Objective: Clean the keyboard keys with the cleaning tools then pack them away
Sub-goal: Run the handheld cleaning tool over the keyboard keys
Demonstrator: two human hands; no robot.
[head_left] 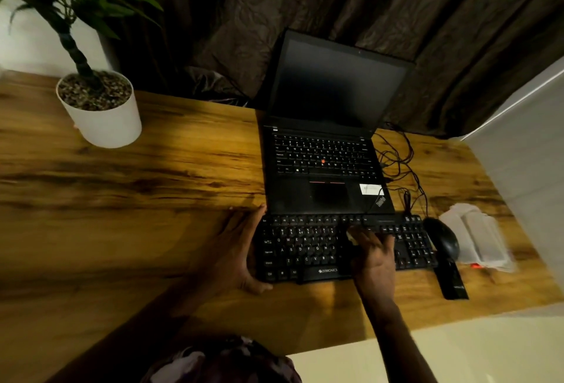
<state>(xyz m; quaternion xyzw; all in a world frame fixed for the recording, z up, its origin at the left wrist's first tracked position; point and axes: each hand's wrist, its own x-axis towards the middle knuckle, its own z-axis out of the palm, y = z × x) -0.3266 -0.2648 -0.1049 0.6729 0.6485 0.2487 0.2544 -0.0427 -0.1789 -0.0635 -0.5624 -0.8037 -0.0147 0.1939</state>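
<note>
A black external keyboard (pixel 308 248) lies on the wooden desk in front of an open black laptop (pixel 323 162). My left hand (pixel 238 248) grips the keyboard's left edge, thumb at the near corner and fingers at the far corner. My right hand (pixel 374 257) rests over the keys right of centre, blurred. Its fingertips press a small pale cleaning tool (pixel 351 235) onto the keys. What kind of tool it is cannot be made out. A white cleaning-kit case (pixel 476 236) lies open at the right end of the desk.
A black mouse (pixel 442 237) sits between keyboard and case, with a flat black bar (pixel 451 282) just below it and a small red item (pixel 474 266) beside that. Cables (pixel 399 162) tangle right of the laptop. A white potted plant (pixel 100 107) stands far left.
</note>
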